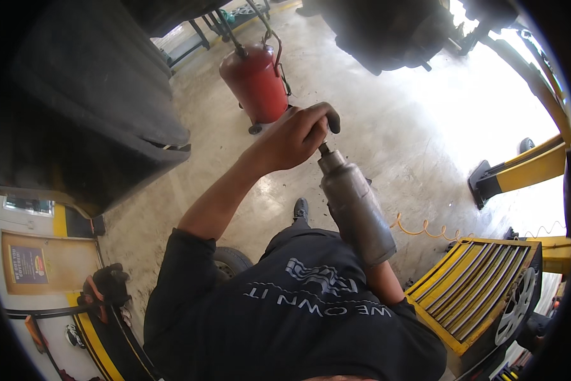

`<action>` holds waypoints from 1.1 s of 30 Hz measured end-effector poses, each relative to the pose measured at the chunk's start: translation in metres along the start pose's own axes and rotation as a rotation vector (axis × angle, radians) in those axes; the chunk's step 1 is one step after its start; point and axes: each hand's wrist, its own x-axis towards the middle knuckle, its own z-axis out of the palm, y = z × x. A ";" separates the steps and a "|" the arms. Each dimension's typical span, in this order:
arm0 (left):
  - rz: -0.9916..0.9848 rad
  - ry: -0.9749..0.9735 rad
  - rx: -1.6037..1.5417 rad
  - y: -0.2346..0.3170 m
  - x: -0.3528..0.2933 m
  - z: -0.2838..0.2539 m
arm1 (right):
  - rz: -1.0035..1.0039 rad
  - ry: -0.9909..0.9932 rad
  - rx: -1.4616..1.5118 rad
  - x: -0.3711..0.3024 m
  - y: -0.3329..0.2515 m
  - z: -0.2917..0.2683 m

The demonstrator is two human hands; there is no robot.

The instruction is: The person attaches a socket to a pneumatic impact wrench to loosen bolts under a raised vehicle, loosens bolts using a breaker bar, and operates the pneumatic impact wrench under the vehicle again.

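Note:
A grey air impact wrench (355,206) is held up in front of my chest, its square drive (325,149) pointing away from me and up to the left. My right forearm (385,284) runs in behind the tool's rear end. The tool's body covers the right hand that grips it. My left hand (293,141) is closed just beyond the drive's tip, its fingers curled together. At the fingertips it is dark, and what they hold there, if anything, I cannot make out.
A red wheeled tank (257,82) stands ahead. Dark vehicle parts hang overhead, with a large black panel (82,120) at left. An orange coiled hose (428,227) runs to a yellow slatted tool cart (472,289). Right stands a yellow-and-black lift arm (520,171). Another person (107,289) is at far left.

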 end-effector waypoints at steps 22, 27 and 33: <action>-0.096 0.079 -1.281 -0.047 -0.013 0.003 | -0.087 0.011 0.445 -0.011 -0.009 -0.012; -0.264 0.110 -1.124 -0.030 -0.011 0.009 | 0.099 -0.055 0.243 -0.014 -0.005 -0.005; -0.103 0.220 -0.678 -0.030 -0.011 0.015 | -0.179 0.133 -0.255 -0.018 -0.045 -0.028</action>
